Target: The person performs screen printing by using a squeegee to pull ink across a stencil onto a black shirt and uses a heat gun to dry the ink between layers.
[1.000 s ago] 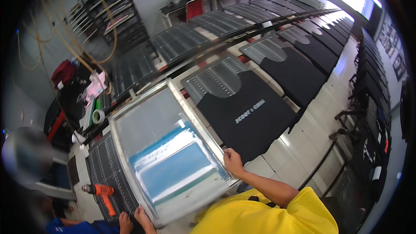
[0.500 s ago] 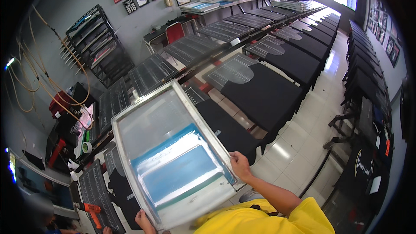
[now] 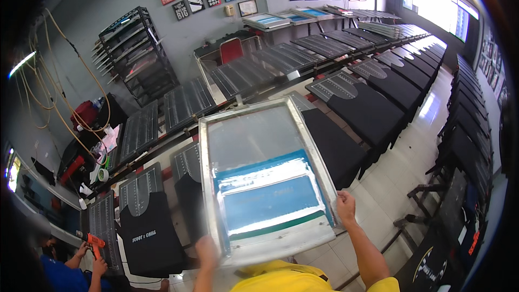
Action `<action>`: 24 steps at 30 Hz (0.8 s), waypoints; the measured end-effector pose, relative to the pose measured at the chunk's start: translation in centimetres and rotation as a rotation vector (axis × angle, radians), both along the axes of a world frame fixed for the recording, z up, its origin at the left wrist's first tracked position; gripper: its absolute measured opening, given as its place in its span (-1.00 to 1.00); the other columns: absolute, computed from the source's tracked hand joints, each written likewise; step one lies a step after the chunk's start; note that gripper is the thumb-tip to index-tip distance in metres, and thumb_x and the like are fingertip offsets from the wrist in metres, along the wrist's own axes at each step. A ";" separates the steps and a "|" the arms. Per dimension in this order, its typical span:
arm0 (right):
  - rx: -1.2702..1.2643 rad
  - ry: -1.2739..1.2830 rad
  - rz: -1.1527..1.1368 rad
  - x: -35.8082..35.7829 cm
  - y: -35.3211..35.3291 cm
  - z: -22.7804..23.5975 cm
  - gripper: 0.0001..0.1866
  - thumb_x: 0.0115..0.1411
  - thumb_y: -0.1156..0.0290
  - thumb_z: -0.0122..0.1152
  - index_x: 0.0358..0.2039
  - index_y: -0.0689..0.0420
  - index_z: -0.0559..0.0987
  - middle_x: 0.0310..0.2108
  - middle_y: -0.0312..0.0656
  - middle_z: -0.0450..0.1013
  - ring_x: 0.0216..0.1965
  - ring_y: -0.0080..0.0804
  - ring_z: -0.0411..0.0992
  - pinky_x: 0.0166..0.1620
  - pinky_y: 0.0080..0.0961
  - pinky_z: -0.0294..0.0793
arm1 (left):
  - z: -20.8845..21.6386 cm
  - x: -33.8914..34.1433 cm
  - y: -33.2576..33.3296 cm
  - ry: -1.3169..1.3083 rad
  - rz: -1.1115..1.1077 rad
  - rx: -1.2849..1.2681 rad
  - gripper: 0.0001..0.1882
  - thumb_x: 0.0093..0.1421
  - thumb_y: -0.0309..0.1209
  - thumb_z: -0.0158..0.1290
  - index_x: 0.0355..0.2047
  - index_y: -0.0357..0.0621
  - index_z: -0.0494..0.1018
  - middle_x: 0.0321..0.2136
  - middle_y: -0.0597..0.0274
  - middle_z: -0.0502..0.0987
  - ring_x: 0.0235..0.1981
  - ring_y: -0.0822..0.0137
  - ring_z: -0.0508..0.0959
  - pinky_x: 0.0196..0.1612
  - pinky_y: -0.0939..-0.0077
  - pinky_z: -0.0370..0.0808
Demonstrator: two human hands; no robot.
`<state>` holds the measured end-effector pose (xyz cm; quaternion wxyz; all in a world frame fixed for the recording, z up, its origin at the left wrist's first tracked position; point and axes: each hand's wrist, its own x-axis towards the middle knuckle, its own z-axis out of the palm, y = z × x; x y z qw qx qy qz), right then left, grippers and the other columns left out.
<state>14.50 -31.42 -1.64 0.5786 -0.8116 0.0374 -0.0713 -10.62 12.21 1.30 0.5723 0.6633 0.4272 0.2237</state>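
Observation:
A screen-printing frame (image 3: 286,246) with a silver rim is held by both my hands above the row of boards. Its mesh is grey at the far part and blue nearer me, with shiny pale strips and a dark green band of ink (image 3: 281,226). My right hand (image 3: 346,207) is closed on its near right edge. My left hand (image 3: 207,251), blurred, grips the near left corner. To the left, a black T-shirt (image 3: 151,240) with small pale print lies on a board. The frame partly covers another black shirt (image 3: 186,197); a further black shirt (image 3: 335,146) lies to its right.
A co-worker in blue sleeves (image 3: 57,276) holds an orange heat gun (image 3: 95,242) at lower left. Boards with black shirts (image 3: 362,100) run toward the far right. A dark rack (image 3: 135,54) stands by the wall; hoses (image 3: 67,92) hang at left.
The frame has shifted right in view and stands straighter, uncovering the printed shirt on its left. The surroundings have also shifted in view. The co-worker's heat gun has moved up and left.

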 end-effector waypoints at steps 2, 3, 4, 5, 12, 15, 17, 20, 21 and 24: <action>-0.010 -0.004 -0.012 2.7 -3.0 -0.9 -0.77 0.20 0.59 0.09 -0.15 0.30 0.63 -0.49 -0.24 0.54 -0.48 -0.61 0.43 -0.37 -0.60 0.41 | -1.1 2.5 -2.4 -0.009 -0.023 0.064 -0.73 0.26 -0.34 -0.01 -0.53 -0.25 0.43 -0.62 0.36 0.34 -0.55 0.41 0.29 -0.47 0.32 0.28; -0.015 0.004 -0.020 4.1 -4.6 -1.3 -0.77 0.20 0.60 0.10 -0.16 0.31 0.63 -0.48 -0.24 0.55 -0.48 -0.61 0.44 -0.37 -0.60 0.41 | -0.8 3.7 -4.0 -0.021 -0.030 -0.025 -0.71 0.26 -0.30 0.01 -0.39 -0.31 0.54 -0.53 0.23 0.51 -0.46 0.34 0.44 -0.34 0.31 0.41; -0.021 0.017 -0.019 5.4 -5.4 -1.4 -0.77 0.19 0.60 0.10 -0.16 0.32 0.63 -0.47 -0.23 0.55 -0.47 -0.60 0.44 -0.37 -0.60 0.41 | -2.5 4.3 -4.5 0.013 -0.029 0.002 -0.70 0.27 -0.29 0.01 -0.30 -0.31 0.57 -0.44 0.18 0.57 -0.39 0.32 0.50 -0.25 0.33 0.45; -0.013 0.016 -0.005 6.5 -6.2 -1.5 -0.78 0.20 0.60 0.10 -0.17 0.32 0.63 -0.46 -0.23 0.56 -0.46 -0.60 0.45 -0.36 -0.60 0.42 | -4.2 5.0 -4.9 0.047 -0.027 0.028 -0.68 0.29 -0.28 0.01 -0.21 -0.31 0.60 -0.35 0.13 0.63 -0.31 0.30 0.56 -0.16 0.35 0.48; -0.150 -0.024 0.040 16.5 -12.4 -1.3 -0.77 0.20 0.59 0.12 -0.16 0.32 0.64 -0.41 -0.17 0.59 -0.40 -0.54 0.52 -0.27 -0.57 0.48 | -6.0 12.2 -13.2 -0.086 0.063 -0.217 -0.71 0.31 -0.31 0.10 -0.14 -0.33 0.56 -0.25 0.17 0.62 -0.20 0.36 0.56 -0.06 0.47 0.46; -0.152 -0.013 0.091 20.3 -13.8 -1.4 -0.77 0.18 0.60 0.11 -0.17 0.33 0.64 -0.43 -0.20 0.56 -0.43 -0.57 0.48 -0.31 -0.60 0.45 | -5.5 14.5 -15.8 -0.087 0.083 -0.226 -0.70 0.32 -0.32 0.09 -0.14 -0.35 0.55 -0.24 0.16 0.62 -0.20 0.36 0.55 -0.05 0.47 0.46; -0.171 0.034 0.109 22.9 -14.8 -1.9 -0.77 0.19 0.64 0.08 -0.19 0.33 0.64 -0.47 -0.29 0.52 -0.47 -0.64 0.40 -0.38 -0.67 0.37 | -4.9 16.1 -17.5 -0.090 0.085 -0.249 -0.70 0.31 -0.32 0.09 -0.14 -0.36 0.56 -0.24 0.15 0.62 -0.19 0.35 0.55 -0.04 0.46 0.45; -0.212 0.011 0.105 25.9 -14.9 -2.4 -0.75 0.17 0.59 0.10 -0.17 0.35 0.65 -0.49 -0.18 0.58 -0.47 -0.53 0.51 -0.31 -0.56 0.49 | -5.0 18.1 -18.4 -0.026 0.118 -0.170 -0.71 0.31 -0.34 0.08 -0.14 -0.36 0.56 -0.24 0.14 0.62 -0.18 0.34 0.56 -0.04 0.46 0.45; -0.197 -0.003 0.114 26.8 -14.7 -2.7 -0.75 0.17 0.59 0.10 -0.17 0.35 0.65 -0.48 -0.18 0.59 -0.46 -0.52 0.52 -0.31 -0.56 0.49 | -5.2 18.6 -18.4 -0.040 0.124 -0.174 -0.71 0.31 -0.34 0.08 -0.14 -0.36 0.56 -0.24 0.14 0.63 -0.19 0.33 0.56 -0.04 0.45 0.46; -0.171 0.000 0.138 29.1 -14.3 -2.9 -0.75 0.17 0.60 0.09 -0.17 0.35 0.65 -0.46 -0.15 0.60 -0.42 -0.51 0.55 -0.29 -0.55 0.50 | -5.3 20.0 -19.0 -0.062 0.153 -0.172 -0.72 0.30 -0.35 0.07 -0.16 -0.36 0.56 -0.26 0.14 0.63 -0.20 0.32 0.57 -0.05 0.46 0.46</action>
